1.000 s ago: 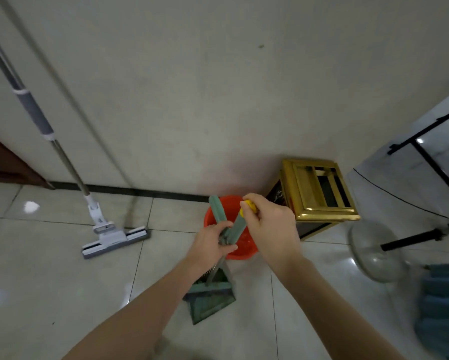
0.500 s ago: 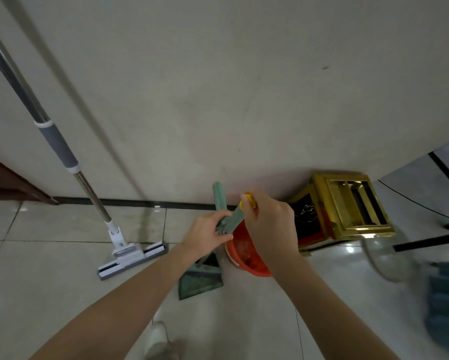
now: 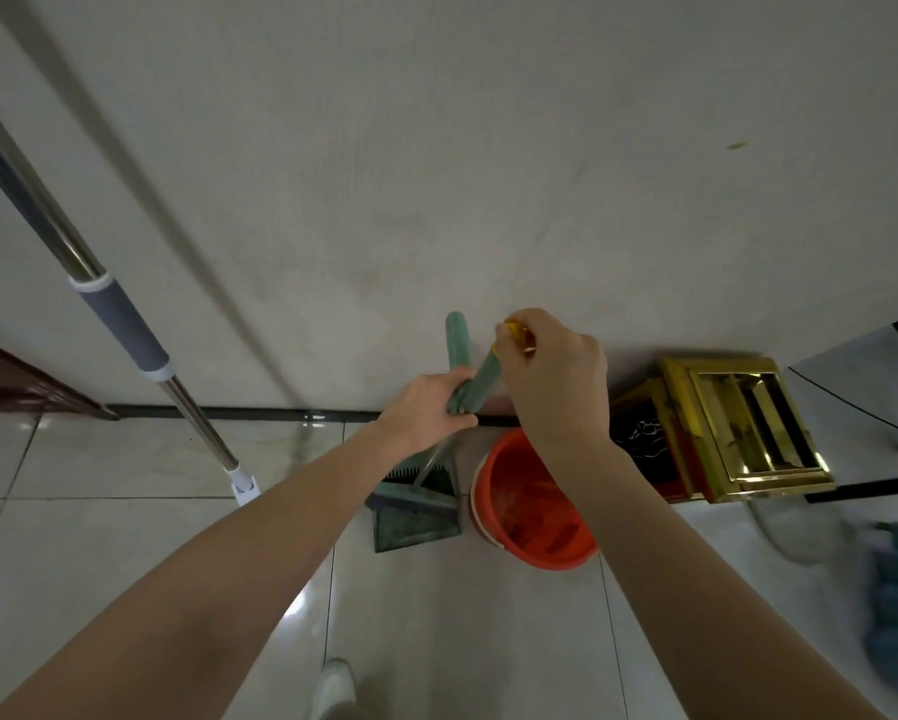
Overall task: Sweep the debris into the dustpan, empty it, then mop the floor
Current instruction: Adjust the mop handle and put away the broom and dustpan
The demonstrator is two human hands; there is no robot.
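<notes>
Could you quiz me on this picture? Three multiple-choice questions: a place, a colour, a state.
1. Where is the bucket? A) between the dustpan and the gold bin B) on a shelf C) under a chair
2. What colour is the bucket? A) blue B) orange C) white
3. The mop is: A) lying flat B) being pushed C) propped at a slant, unheld
Answers: 1 A, one stands at each side; 2 B, its wall is orange; 3 C, left hand and right hand grip the green handles.
</notes>
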